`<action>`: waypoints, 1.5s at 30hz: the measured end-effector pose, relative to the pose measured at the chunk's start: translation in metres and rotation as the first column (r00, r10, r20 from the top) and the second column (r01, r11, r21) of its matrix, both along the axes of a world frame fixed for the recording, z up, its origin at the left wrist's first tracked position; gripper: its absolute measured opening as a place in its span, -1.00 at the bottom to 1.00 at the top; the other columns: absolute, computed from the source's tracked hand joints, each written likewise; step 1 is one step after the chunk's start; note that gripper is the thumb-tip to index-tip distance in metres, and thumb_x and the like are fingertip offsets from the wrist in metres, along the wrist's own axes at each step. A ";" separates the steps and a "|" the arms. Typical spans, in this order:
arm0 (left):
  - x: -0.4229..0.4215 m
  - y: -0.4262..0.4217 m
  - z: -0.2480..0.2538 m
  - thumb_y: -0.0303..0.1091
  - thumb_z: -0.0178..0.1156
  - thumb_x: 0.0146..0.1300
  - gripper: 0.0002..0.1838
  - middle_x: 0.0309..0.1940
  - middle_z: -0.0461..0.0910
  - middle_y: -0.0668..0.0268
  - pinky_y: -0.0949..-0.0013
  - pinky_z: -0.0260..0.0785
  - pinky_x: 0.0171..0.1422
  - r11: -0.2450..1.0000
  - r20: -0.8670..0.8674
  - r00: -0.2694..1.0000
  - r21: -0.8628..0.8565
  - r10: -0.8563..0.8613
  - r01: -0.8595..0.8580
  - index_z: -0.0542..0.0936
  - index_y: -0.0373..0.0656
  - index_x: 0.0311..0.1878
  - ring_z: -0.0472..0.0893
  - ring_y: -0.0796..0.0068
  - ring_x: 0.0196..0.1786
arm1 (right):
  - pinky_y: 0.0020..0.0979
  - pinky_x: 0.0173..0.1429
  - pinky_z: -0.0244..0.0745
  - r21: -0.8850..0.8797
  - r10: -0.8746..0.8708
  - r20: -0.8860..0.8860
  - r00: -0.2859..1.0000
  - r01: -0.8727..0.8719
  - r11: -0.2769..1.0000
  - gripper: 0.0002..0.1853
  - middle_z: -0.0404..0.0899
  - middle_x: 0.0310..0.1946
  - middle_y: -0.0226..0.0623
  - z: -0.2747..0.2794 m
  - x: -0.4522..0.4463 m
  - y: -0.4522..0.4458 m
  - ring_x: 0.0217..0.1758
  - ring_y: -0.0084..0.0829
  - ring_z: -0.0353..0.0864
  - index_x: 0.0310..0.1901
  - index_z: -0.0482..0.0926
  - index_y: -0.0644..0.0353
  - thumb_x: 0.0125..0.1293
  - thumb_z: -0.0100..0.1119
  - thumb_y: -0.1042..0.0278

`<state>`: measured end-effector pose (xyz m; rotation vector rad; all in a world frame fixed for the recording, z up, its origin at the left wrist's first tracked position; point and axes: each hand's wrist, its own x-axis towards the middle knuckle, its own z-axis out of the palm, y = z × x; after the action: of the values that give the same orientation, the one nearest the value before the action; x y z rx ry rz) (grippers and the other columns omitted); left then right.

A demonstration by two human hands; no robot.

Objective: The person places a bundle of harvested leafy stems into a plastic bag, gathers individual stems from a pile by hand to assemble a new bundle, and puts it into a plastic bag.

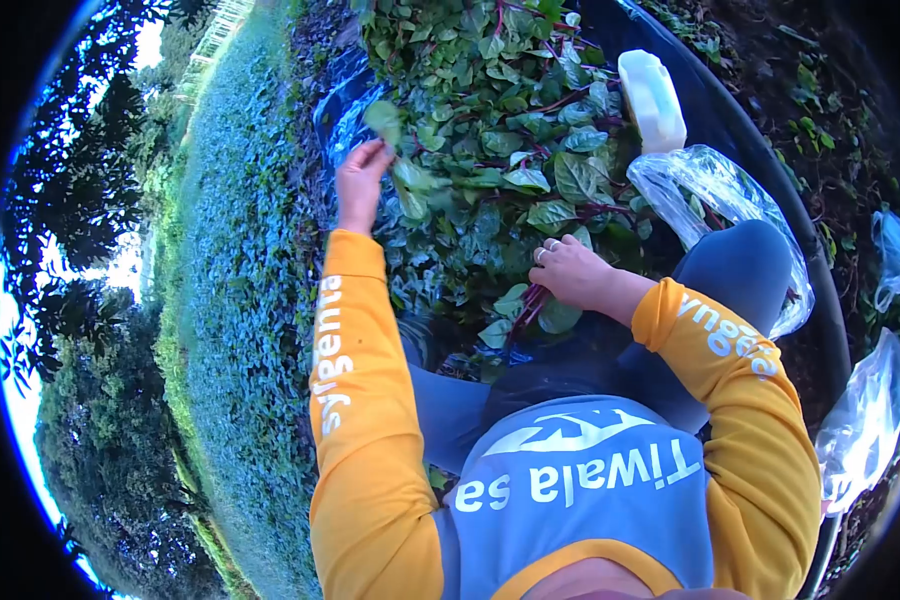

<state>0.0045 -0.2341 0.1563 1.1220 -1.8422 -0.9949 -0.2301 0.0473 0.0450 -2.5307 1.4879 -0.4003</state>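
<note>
The left hand (363,190) pinches a round green leaf (381,118). The right hand (573,276), nearer the lap, holds thin dark-red stems (531,306) slanting toward the lap. A big heap of green leaves (515,125) lies ahead, on dark plastic sheet (740,125). Outdoors, green plants (240,330) grow beyond the left hand.

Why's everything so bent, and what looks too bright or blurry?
Head view: the round black border suggests a very wide lens; sky beyond the trees is washed out; the lower-right plastic bag glares; the leaf at the left hand looks blurred.
</note>
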 end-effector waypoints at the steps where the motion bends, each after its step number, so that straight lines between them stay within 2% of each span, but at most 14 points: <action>1: 0.006 -0.006 0.019 -0.35 0.38 0.36 -0.80 -0.20 0.72 0.39 0.46 0.50 0.04 0.999 -0.070 0.997 0.032 -0.028 0.030 0.72 -0.20 -0.02 0.68 0.57 -0.16 | -0.20 0.10 0.41 -0.011 0.002 0.010 1.000 -0.002 1.000 -0.85 0.61 -0.10 -0.33 0.000 0.000 0.000 0.12 -0.30 0.58 -0.19 0.68 -0.01 0.28 0.15 0.28; 4: 0.022 -0.016 0.065 -0.28 0.36 0.39 -0.78 -0.28 0.68 0.47 0.53 0.46 -0.16 0.988 -0.137 0.990 0.148 -0.024 0.044 0.69 -0.15 0.01 0.61 0.66 -0.29 | -0.20 0.08 0.41 -0.014 0.027 0.009 1.000 -0.027 1.000 -0.86 0.61 -0.12 -0.33 0.004 0.002 -0.001 0.10 -0.29 0.59 -0.21 0.68 -0.01 0.27 0.15 0.29; 7: 0.026 -0.017 0.085 -0.32 0.35 0.39 -0.75 -0.25 0.69 0.45 0.53 0.45 -0.15 0.973 -0.104 0.994 0.222 -0.040 0.063 0.69 -0.17 0.06 0.60 0.66 -0.31 | -0.21 0.06 0.40 -0.048 0.044 0.019 0.999 -0.043 0.998 -0.87 0.61 -0.15 -0.33 0.009 0.004 0.000 0.07 -0.29 0.59 -0.23 0.67 0.02 0.26 0.15 0.31; 14: -0.011 0.015 0.053 -0.40 0.33 0.35 -0.57 -0.13 0.72 0.40 0.51 0.44 -0.05 0.899 0.242 0.930 0.408 -0.276 0.160 0.61 -0.29 0.26 0.59 0.65 -0.21 | -0.22 0.05 0.40 -0.157 0.029 0.075 0.997 -0.017 0.987 -0.88 0.60 -0.20 -0.32 0.008 0.004 0.002 0.04 -0.29 0.60 -0.22 0.61 0.07 0.24 0.14 0.32; 19: -0.046 0.036 -0.006 -0.45 0.28 0.36 -0.58 -0.11 0.71 0.42 0.51 0.43 0.02 0.798 0.244 0.849 0.531 -0.468 0.287 0.62 -0.28 0.27 0.59 0.65 -0.17 | -0.22 0.05 0.40 -0.202 0.024 0.132 0.991 0.003 0.979 -0.89 0.58 -0.21 -0.35 0.015 0.003 0.004 0.04 -0.31 0.58 -0.23 0.60 0.07 0.26 0.12 0.32; 22: -0.066 0.048 -0.029 -0.45 0.25 0.37 -0.59 -0.08 0.72 0.40 0.50 0.44 0.02 0.738 0.238 0.811 0.598 -0.535 0.311 0.62 -0.28 0.27 0.59 0.65 -0.15 | -0.22 0.06 0.40 -0.209 0.021 0.139 0.990 0.008 0.978 -0.86 0.57 -0.16 -0.36 0.019 0.001 0.001 0.06 -0.31 0.57 -0.21 0.62 0.08 0.27 0.13 0.29; 26: -0.088 0.068 -0.047 -0.45 0.21 0.38 -0.60 -0.02 0.74 0.36 0.49 0.43 0.01 0.588 0.151 0.741 0.717 -0.654 0.374 0.62 -0.27 0.27 0.59 0.66 -0.14 | -0.18 0.12 0.41 -0.162 -0.028 0.093 0.995 0.043 0.986 -0.83 0.48 0.17 -0.25 0.021 -0.002 -0.002 0.19 -0.27 0.53 -0.17 0.64 0.11 0.28 0.13 0.31; 28: -0.100 0.078 -0.047 -0.35 0.18 0.43 -0.61 0.05 0.74 0.34 0.53 0.39 -0.02 0.543 0.149 0.689 0.739 -0.709 0.399 0.62 -0.25 0.27 0.59 0.64 -0.13 | -0.15 0.16 0.41 -0.165 -0.040 0.101 0.994 0.056 0.985 -0.85 0.42 0.32 -0.21 0.019 -0.003 -0.005 0.25 -0.24 0.50 -0.18 0.63 0.12 0.28 0.12 0.33; 31: -0.116 0.093 -0.053 0.03 0.16 0.45 -0.48 -0.06 0.75 0.40 0.46 0.35 -0.12 0.483 0.190 0.716 0.845 -0.672 0.229 0.67 -0.21 0.20 0.61 0.61 -0.15 | -0.09 0.19 0.42 -0.129 -0.080 0.125 0.989 0.096 0.987 -0.86 0.29 0.48 -0.15 0.018 -0.007 -0.009 0.36 -0.17 0.45 -0.21 0.63 0.14 0.25 0.14 0.37; 34: -0.117 0.089 -0.053 0.06 0.18 0.43 -0.47 -0.08 0.74 0.41 0.44 0.35 -0.14 0.414 0.107 0.613 0.825 -0.783 0.385 0.67 -0.21 0.18 0.60 0.60 -0.13 | -0.08 0.19 0.42 -0.153 -0.057 0.139 0.989 0.078 0.985 -0.86 0.29 0.47 -0.14 0.014 -0.009 -0.010 0.35 -0.17 0.45 -0.21 0.62 0.15 0.22 0.15 0.39; 35: -0.113 0.083 -0.048 -0.14 0.21 0.43 -0.52 -0.01 0.71 0.38 0.47 0.36 -0.12 0.474 0.219 0.525 0.774 -0.823 0.419 0.60 -0.25 0.27 0.58 0.59 -0.12 | -0.08 0.20 0.42 -0.109 -0.057 0.120 0.991 0.070 0.992 -0.88 0.29 0.47 -0.14 0.012 -0.009 -0.010 0.32 -0.16 0.47 -0.23 0.61 0.16 0.21 0.15 0.42; 40: -0.068 0.045 -0.004 -0.53 0.20 0.34 -0.49 0.11 0.65 0.27 0.44 0.44 -0.05 0.697 0.127 0.830 0.620 -0.543 0.361 0.46 -0.32 0.36 0.58 0.52 -0.10 | -0.09 0.20 0.42 -0.058 -0.044 0.134 0.990 0.052 0.997 -0.90 0.30 0.46 -0.14 0.022 -0.010 -0.008 0.29 -0.16 0.49 -0.25 0.60 0.17 0.21 0.15 0.44; 42: -0.030 0.016 0.008 -0.57 0.19 0.33 -0.43 0.08 0.65 0.21 0.40 0.50 -0.07 0.738 -0.152 0.959 0.614 -0.238 0.281 0.40 -0.31 0.42 0.61 0.45 -0.08 | -0.09 0.20 0.42 -0.054 -0.050 0.145 0.988 0.059 0.997 -0.90 0.30 0.46 -0.14 0.022 -0.010 -0.008 0.28 -0.16 0.50 -0.25 0.61 0.17 0.21 0.15 0.44; 45: 0.049 -0.016 0.026 -0.52 0.12 0.42 -0.58 0.08 0.66 0.18 0.24 0.51 0.12 0.758 -0.422 0.907 0.594 0.009 0.269 0.47 -0.27 0.33 0.63 0.32 -0.04 | -0.10 0.20 0.44 -0.043 -0.038 0.103 0.994 0.042 0.998 -0.86 0.33 0.46 -0.13 0.021 -0.011 -0.010 0.26 -0.17 0.53 -0.20 0.65 0.17 0.26 0.15 0.39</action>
<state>0.0534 -0.2499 0.1824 1.0494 -1.2690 -1.8903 -0.2415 0.0373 0.0656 -2.4767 1.5102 -0.5670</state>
